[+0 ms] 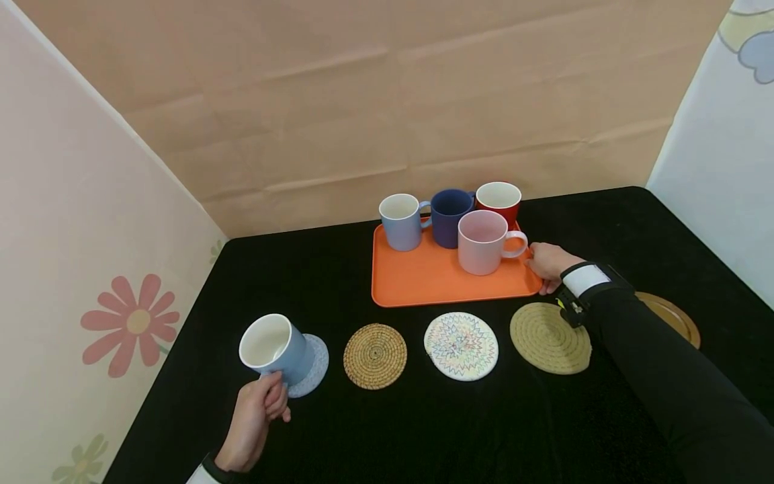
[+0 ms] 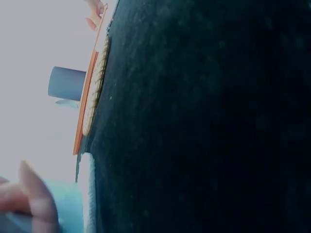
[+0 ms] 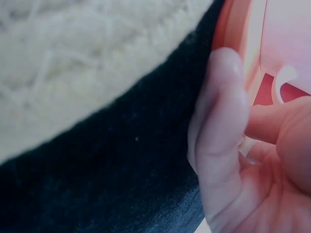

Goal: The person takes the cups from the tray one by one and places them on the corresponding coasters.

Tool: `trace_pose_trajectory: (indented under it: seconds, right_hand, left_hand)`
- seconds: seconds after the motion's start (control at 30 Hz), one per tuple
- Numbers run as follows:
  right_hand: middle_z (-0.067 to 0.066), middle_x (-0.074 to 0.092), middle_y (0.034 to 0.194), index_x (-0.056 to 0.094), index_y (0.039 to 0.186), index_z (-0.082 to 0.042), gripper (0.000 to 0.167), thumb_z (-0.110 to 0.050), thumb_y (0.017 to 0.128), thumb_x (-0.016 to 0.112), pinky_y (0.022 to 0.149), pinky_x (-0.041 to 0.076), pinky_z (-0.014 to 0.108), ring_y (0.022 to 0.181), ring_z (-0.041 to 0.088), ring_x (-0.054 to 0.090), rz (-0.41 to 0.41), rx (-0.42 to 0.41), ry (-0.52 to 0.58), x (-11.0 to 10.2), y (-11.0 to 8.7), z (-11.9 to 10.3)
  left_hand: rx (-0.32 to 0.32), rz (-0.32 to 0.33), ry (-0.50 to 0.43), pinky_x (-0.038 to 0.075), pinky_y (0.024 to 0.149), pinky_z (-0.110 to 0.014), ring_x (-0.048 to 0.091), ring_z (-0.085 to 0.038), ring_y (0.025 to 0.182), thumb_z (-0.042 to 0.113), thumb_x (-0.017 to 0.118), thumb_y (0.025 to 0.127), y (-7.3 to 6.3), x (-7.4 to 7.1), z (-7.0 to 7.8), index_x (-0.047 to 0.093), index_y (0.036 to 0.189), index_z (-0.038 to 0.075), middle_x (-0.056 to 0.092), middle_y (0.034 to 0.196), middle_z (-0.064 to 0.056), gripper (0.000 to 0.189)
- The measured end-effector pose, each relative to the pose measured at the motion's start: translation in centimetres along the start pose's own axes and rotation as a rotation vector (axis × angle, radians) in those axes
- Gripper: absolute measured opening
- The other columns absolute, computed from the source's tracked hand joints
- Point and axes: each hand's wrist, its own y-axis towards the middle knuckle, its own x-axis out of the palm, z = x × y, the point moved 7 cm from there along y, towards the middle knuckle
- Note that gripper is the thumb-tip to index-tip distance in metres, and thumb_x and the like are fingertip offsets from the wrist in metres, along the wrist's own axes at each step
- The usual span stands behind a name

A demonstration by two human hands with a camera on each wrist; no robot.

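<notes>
My left hand (image 1: 256,413) grips the handle of a light blue mug (image 1: 296,353), which tilts toward the left. Its base overlaps a pale blue round coaster (image 1: 318,363) in the head view. My right hand (image 1: 550,265) holds the right edge of an orange tray (image 1: 417,282); in the right wrist view its fingertips (image 3: 226,65) lie along the rim. A pink mug (image 1: 478,252) on the tray has its handle close by that hand. Behind it stand a red mug (image 1: 512,212), a dark blue mug (image 1: 446,225) and another light blue mug (image 1: 402,232).
In front of the tray lie a brown woven coaster (image 1: 375,356), a white patterned coaster (image 1: 461,346) and a straw coaster (image 1: 547,339). A wooden round coaster (image 1: 671,316) is partly hidden by my right sleeve. Panels stand around the black tabletop (image 1: 290,275).
</notes>
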Motion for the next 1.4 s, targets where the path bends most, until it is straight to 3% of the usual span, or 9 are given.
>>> trace_pose_trajectory:
  seconds: [0.13,0.27,0.57,0.73,0.87,0.97,1.1,1.23,1.4]
  right_hand:
    - [0.021,0.053,0.078,0.024,0.129,0.015,0.035,-0.008,0.105,0.034,0.051,0.053,0.027,0.047,0.017,0.06,0.004,0.005,0.002,0.0,0.0,0.1]
    - [0.021,0.052,0.079,0.025,0.129,0.015,0.034,-0.007,0.105,0.034,0.051,0.053,0.027,0.047,0.017,0.06,0.009,0.008,0.0,0.0,0.1,0.2]
    - [0.021,0.052,0.076,0.029,0.123,0.013,0.028,-0.007,0.104,0.034,0.05,0.053,0.028,0.047,0.017,0.06,0.01,-0.014,-0.002,0.0,0.2,0.1]
    - [0.021,0.052,0.078,0.028,0.125,0.013,0.03,-0.008,0.105,0.034,0.051,0.053,0.028,0.048,0.018,0.06,0.009,-0.008,0.007,0.1,0.3,0.2]
    - [0.022,0.052,0.079,0.027,0.125,0.014,0.031,-0.008,0.105,0.034,0.052,0.054,0.028,0.048,0.019,0.06,0.012,-0.008,0.011,0.1,0.2,0.2]
    - [0.022,0.051,0.081,0.027,0.126,0.014,0.031,-0.008,0.105,0.034,0.052,0.054,0.028,0.049,0.019,0.06,0.011,-0.005,0.02,0.1,0.2,0.2]
    - [0.022,0.051,0.08,0.026,0.127,0.014,0.032,-0.008,0.105,0.035,0.052,0.054,0.028,0.049,0.019,0.06,0.016,0.001,0.013,-0.1,0.1,0.0]
    - [0.021,0.052,0.078,0.026,0.126,0.013,0.032,-0.009,0.105,0.035,0.052,0.053,0.028,0.049,0.019,0.06,0.022,0.009,-0.002,-0.2,0.1,0.0]
    - [0.02,0.053,0.077,0.024,0.128,0.015,0.035,-0.009,0.105,0.035,0.052,0.053,0.027,0.049,0.018,0.06,0.012,0.014,-0.01,0.0,0.2,0.2]
  left_hand:
    - [-0.062,0.065,0.073,0.054,0.063,-0.034,0.052,-0.018,0.059,0.02,0.044,0.102,0.0,-0.5,-0.4,0.04,0.062,0.008,0.045,0.061,-0.005,0.041]
    - [-0.082,0.095,0.14,0.056,0.07,-0.034,0.061,-0.021,0.076,0.021,0.047,0.102,-0.3,-0.8,-0.5,0.052,0.072,0.004,0.058,0.077,-0.01,0.035]
    - [0.0,0.142,0.381,0.054,0.078,-0.029,0.062,-0.014,0.094,0.027,0.049,0.103,-1.1,-2.9,1.0,0.063,0.1,-0.003,0.065,0.1,-0.011,0.033]
    - [0.155,0.339,0.654,0.048,0.071,-0.017,0.058,-0.009,0.086,0.03,0.049,0.103,-2.1,-4.6,4.2,0.063,0.102,0.001,0.065,0.099,-0.011,0.032]
    - [0.411,0.467,0.637,0.044,0.071,-0.009,0.055,-0.003,0.08,0.015,0.055,0.1,-3.1,-3.7,7.9,0.064,0.1,0.0,0.065,0.095,-0.006,0.017]
    - [0.603,0.38,0.5,0.046,0.073,-0.011,0.056,-0.005,0.08,0.002,0.055,0.098,-3.3,-1.0,10.2,0.063,0.096,-0.003,0.063,0.091,-0.001,0.01]
    - [0.712,0.084,0.31,0.05,0.077,-0.02,0.06,-0.013,0.086,-0.003,0.051,0.098,-2.2,4.3,12.0,0.061,0.094,-0.004,0.063,0.091,-0.005,0.011]
    - [0.651,-0.177,0.178,0.051,0.082,-0.03,0.06,-0.022,0.091,0.005,0.049,0.1,0.3,10.0,12.7,0.059,0.1,-0.005,0.062,0.099,-0.016,0.014]
    - [0.458,-0.294,0.082,0.05,0.088,-0.043,0.061,-0.024,0.099,0.017,0.048,0.103,4.7,15.9,12.9,0.058,0.111,-0.002,0.062,0.111,-0.014,0.023]
